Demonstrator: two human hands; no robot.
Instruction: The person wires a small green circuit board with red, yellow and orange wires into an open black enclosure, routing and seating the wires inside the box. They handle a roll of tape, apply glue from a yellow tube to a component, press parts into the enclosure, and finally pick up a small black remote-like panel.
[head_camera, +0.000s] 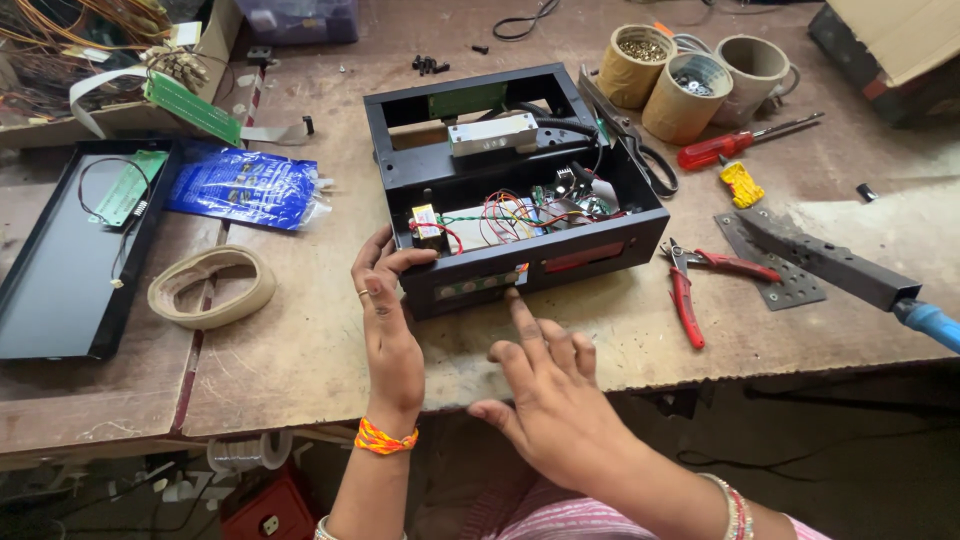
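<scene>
Grip state: the left hand (385, 300) clasps the near left corner of the black open-topped case (515, 185), thumb on the top edge and fingers pressed together against the front face. The right hand (548, 395) holds nothing; its index finger is extended and its tip touches the lower front panel of the case, the remaining fingers loosely curled.

The case sits at the centre of the wooden workbench (300, 350). Inside it lie a circuit board with red, green and white wires (510, 215) and, farther back, a silver metal bar (492, 134).

At 3 o'clock of the case lie red-handled pliers (690, 280); beyond them, a perforated metal plate (775, 265). At 9 o'clock lies a beige tape ring (210, 285); farther out, a black tray (70, 250). At 10 o'clock lies a blue plastic packet (245, 185). At 2 o'clock lies a red-handled screwdriver (735, 143). At 1 o'clock stand three cardboard tubes (690, 85), two of them holding small hardware.
</scene>
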